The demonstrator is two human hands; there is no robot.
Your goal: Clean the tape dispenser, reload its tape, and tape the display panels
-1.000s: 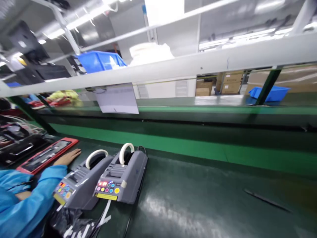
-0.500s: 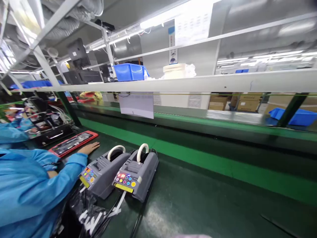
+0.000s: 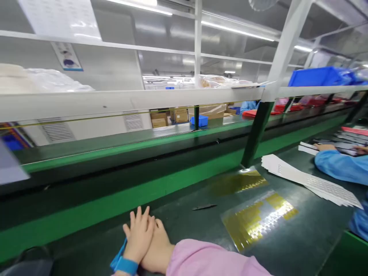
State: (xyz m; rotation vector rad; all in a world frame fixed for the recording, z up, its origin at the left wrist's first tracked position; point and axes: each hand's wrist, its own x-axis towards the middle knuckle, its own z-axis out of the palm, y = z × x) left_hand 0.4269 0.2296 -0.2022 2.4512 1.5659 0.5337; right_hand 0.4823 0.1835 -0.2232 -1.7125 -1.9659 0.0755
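My left hand (image 3: 138, 234), wearing a blue wrist strap (image 3: 126, 265), rests on top of my right hand above the dark green bench. Its fingers are spread and hold nothing. My right hand (image 3: 158, 247) comes out of a pink sleeve (image 3: 209, 260); most of its fingers are hidden under the left. To the right of both hands, apart from them, lies a thin dark pointed tool (image 3: 204, 207), perhaps tweezers. Farther right is a clear sheet with amber film pieces (image 3: 244, 226), and behind it a second amber sheet (image 3: 238, 183).
White strip-like sheets (image 3: 307, 180) lie fanned on the right, near a co-worker's blue sleeve (image 3: 339, 165). A green post (image 3: 257, 132) rises at the bench's back. A dark grey object (image 3: 30, 262) sits at the lower left. A white shelf rail (image 3: 172, 97) crosses overhead.
The view has swung right: the two tape dispensers and the co-worker on the left are out of sight. Both my hands, one over the other, now show, along with the amber sheets.
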